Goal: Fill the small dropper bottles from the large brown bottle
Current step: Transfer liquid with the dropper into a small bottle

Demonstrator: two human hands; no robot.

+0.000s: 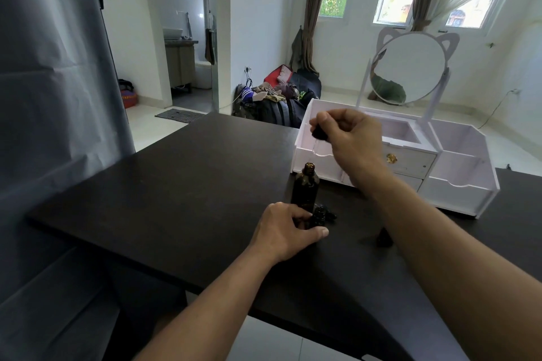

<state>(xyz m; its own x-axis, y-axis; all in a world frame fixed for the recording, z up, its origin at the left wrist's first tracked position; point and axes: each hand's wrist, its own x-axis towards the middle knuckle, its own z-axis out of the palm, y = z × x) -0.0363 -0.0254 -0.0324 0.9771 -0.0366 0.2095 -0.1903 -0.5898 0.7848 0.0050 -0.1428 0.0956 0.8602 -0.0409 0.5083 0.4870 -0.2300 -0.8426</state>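
A home bedroom — cat-eared vanity mirror (409, 67), clothes pile (278, 94), adjoining bathroom (187, 53).

1. Large brown bottle (305, 184) upright and uncapped on the dark table (164, 184).
2. Right hand (346, 138) raised above it, pinching the black bulb of a dropper (318, 134), glass tube pointing down over the bottle's open mouth, apart from it.
3. Left hand (283, 231) resting on the table, fingers curled round a small dropper bottle (319, 217), open-necked, just in front of the large one.
4. Another small dark bottle (384, 237) on the table beside the right forearm, blurred.
5. White organiser (457, 184) with drawers behind, carrying a round cat-eared mirror (410, 67).
6. Pile of bags (278, 97) on the floor beyond the table.
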